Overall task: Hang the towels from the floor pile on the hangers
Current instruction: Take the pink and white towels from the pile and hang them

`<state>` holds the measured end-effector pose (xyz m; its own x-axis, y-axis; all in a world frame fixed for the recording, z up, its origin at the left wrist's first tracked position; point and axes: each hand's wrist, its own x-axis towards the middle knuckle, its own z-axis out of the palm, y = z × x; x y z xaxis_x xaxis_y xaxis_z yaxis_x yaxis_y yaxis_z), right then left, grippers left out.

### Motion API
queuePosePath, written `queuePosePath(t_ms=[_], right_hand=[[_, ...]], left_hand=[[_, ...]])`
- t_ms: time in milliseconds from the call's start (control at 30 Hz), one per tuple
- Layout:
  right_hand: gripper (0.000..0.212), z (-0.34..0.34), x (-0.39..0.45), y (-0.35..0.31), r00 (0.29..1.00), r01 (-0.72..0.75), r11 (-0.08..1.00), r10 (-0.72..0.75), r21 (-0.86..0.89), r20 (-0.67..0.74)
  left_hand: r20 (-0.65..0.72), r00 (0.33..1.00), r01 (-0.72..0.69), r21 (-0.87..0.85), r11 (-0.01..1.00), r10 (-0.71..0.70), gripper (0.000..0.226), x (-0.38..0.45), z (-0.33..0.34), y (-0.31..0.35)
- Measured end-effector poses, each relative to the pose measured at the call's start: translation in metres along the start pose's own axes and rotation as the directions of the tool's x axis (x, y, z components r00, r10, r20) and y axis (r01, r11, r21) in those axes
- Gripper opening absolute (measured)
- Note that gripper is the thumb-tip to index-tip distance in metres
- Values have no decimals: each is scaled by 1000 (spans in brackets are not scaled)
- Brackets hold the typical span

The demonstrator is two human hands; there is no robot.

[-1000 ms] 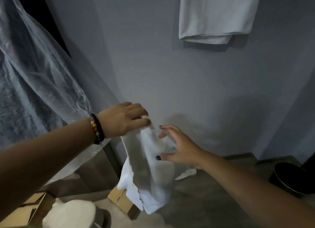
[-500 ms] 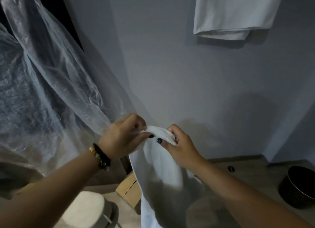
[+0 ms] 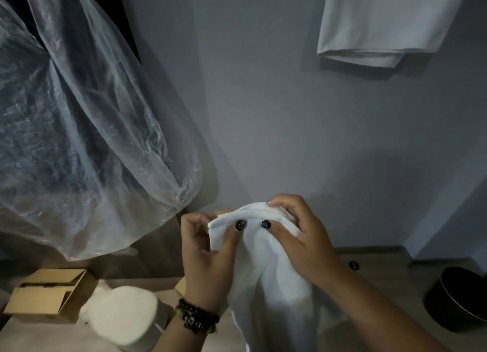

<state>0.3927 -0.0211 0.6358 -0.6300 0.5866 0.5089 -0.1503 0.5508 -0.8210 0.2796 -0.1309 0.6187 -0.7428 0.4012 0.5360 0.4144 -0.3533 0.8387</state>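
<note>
White terry towel (image 3: 266,267) hangs pinched at its top edge between left hand (image 3: 205,257) and right hand (image 3: 300,241), each grip holding cloth; next, I'd judge, lift it toward the hung towel (image 3: 382,25) at one o'clock

Clear plastic sheet (image 3: 79,130) hanging left, cardboard box (image 3: 50,293) on floor, black round tin (image 3: 456,299) right

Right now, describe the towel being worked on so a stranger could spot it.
Low against the grey wall, both hands meet. The white towel hangs from them, pinched at its top edge by the left hand and right hand. Unlike the cloth hung high, it is hand-held.
</note>
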Motion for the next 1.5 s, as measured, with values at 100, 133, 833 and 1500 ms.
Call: queuePosePath(t_ms=[100, 133, 833, 1500], right_hand=[[25, -3, -2, -6, 998, 69, 997, -69, -43, -5], [25, -4, -2, -8, 998, 69, 997, -69, -44, -9], [7, -26, -17, 6, 989, -144, 987, 142, 69, 36], [40, -27, -29, 57, 979, -149, 951, 181, -272, 95]], left_hand=[[-5, 996, -94, -83, 992, 93, 46, -2, 3, 3], [1, 991, -130, -108, 986, 131, 44, -3, 3, 3], [401, 901, 203, -45, 978, -169, 49, -8, 26, -12], [455, 884, 68, 102, 992, -107, 63, 61, 14, -8]])
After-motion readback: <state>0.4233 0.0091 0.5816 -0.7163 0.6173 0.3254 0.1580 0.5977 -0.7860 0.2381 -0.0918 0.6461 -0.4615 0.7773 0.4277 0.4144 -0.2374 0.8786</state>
